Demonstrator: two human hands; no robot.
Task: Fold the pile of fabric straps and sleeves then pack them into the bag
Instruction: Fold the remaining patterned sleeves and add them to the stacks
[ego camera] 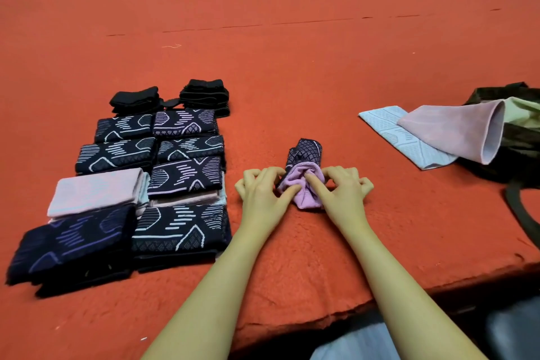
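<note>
Both forearms reach over the red tabletop point(292, 67); the left hand point(263, 196) and right hand point(342, 193) each pinch the lilac lining of a half-turned patterned sleeve point(304, 172) lying between them. If either grip slips, the cuff could bunch and spoil the fold. Folded stacks point(163, 172) lie well left; unfolded sleeves point(409, 137) drape from what seems the dark bag point(514, 137), and could slide.

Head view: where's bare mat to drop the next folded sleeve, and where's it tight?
Free: the wide strip of the red mat beyond everything, and the gap between the folded stacks and the left hand. Also open mat between the right hand and the pale blue sleeve. Crowded: the stacks on the left, and the far right around the bag.
</note>
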